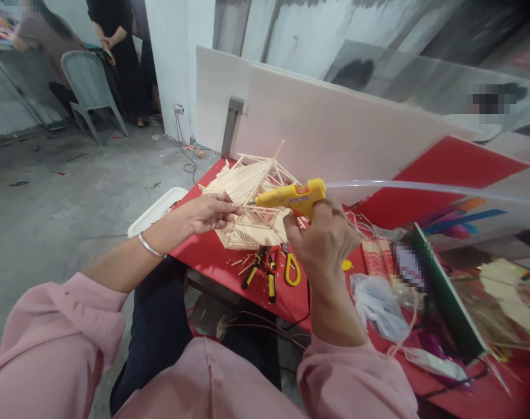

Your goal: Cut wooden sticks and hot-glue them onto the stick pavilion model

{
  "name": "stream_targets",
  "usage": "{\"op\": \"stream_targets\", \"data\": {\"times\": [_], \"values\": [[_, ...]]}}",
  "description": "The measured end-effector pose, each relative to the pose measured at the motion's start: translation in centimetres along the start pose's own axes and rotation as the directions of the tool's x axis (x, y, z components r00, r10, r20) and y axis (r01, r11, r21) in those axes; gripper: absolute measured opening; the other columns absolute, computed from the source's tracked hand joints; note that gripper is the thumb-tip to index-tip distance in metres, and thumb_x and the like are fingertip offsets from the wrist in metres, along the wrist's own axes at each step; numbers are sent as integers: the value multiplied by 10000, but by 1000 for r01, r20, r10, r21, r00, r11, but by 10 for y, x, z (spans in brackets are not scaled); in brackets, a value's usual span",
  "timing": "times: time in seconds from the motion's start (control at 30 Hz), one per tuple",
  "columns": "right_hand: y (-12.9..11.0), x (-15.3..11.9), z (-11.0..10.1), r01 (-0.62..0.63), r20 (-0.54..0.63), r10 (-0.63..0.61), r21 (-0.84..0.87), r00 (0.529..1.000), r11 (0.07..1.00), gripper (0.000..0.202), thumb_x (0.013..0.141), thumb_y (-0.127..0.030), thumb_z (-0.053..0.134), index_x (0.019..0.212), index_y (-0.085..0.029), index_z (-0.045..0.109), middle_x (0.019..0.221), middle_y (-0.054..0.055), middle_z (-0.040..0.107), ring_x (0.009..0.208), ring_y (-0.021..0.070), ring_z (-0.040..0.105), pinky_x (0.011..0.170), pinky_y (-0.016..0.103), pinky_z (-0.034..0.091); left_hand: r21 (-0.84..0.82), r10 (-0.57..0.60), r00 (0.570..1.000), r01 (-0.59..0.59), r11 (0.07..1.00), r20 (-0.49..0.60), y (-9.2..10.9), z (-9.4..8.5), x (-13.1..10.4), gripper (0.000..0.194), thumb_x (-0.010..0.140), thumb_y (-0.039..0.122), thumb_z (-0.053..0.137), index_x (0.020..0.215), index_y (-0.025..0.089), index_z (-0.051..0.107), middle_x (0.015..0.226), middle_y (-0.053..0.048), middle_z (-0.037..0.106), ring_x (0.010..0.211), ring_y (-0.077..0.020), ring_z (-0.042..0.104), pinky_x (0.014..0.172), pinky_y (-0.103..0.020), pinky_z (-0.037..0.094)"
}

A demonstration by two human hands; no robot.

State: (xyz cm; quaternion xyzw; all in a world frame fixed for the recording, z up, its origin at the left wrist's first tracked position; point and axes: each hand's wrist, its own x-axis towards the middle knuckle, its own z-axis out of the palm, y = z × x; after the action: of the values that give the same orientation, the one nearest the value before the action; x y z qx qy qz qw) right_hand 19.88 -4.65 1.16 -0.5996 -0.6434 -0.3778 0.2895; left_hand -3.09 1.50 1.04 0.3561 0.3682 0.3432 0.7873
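Observation:
My right hand (326, 238) grips a yellow hot glue gun (291, 196), its nozzle pointing left. A long, clear glue stick (404, 186) runs out of the gun's back toward the right. At the nozzle tip, my left hand (212, 214) has thumb and fingers pinched together; whatever they hold is too small to make out. Behind and below both hands stands a model house of thin wooden sticks (242, 180) with a sloped stick roof, partly hidden by the gun and fingers.
On the red table (221, 267) lie pliers (271, 285), yellow-handled scissors (292, 270) and loose stick pieces. To the right are a plastic bag (378, 305) and a green-sided box (443, 291). White boards (326, 128) stand behind. Other people are near a chair (92, 81).

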Motion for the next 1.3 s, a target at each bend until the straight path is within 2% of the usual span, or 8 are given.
{"op": "stream_targets", "data": {"times": [0.17,0.43,0.6,0.8,1.07,1.3], "values": [[-4,2,1,5,-2,-5,17,1000,1000,361,878,-395,535,1100,-121,612,837,104,646,733,214,581,572,297,322,4,-8,999,8,1000,-44,2,5,-1,141,807,37,686,717,116,611,692,-39,691,499,-51,581,437,-138,419],[-8,4,1,-5,63,-1,85,998,996,372,890,-362,520,1151,-109,600,893,124,642,812,226,581,632,308,386,38,-9,999,11,999,-47,-2,-2,4,31,795,110,709,782,106,681,756,-64,730,558,-63,606,476,-150,450],[-7,3,1,3,56,-7,62,998,998,392,903,-379,490,1156,-100,602,895,130,648,817,228,583,635,308,373,-4,-46,994,46,999,-101,2,0,4,117,847,191,666,763,111,659,730,-81,727,535,-84,603,442,-168,430],[-7,3,1,-2,44,0,32,999,999,390,906,-378,493,1162,-107,604,865,120,649,792,234,591,615,311,371,34,-36,999,37,999,-30,-1,-5,4,27,788,131,696,770,111,689,779,-77,740,575,-73,612,481,-155,446],[-7,2,1,-6,63,6,2,998,1000,381,892,-362,508,1161,-107,597,881,127,648,821,254,603,626,321,396,91,-59,998,61,994,-16,-3,-6,3,80,796,112,659,728,103,702,732,-63,719,545,-56,572,483,-149,429],[-9,2,-1,-34,62,33,22,998,999,358,877,-359,520,1131,-122,605,874,120,635,786,236,580,615,316,378,90,-50,999,51,995,-10,-4,-6,3,80,787,137,679,714,112,697,705,-55,705,539,-60,569,483,-153,428]]}}
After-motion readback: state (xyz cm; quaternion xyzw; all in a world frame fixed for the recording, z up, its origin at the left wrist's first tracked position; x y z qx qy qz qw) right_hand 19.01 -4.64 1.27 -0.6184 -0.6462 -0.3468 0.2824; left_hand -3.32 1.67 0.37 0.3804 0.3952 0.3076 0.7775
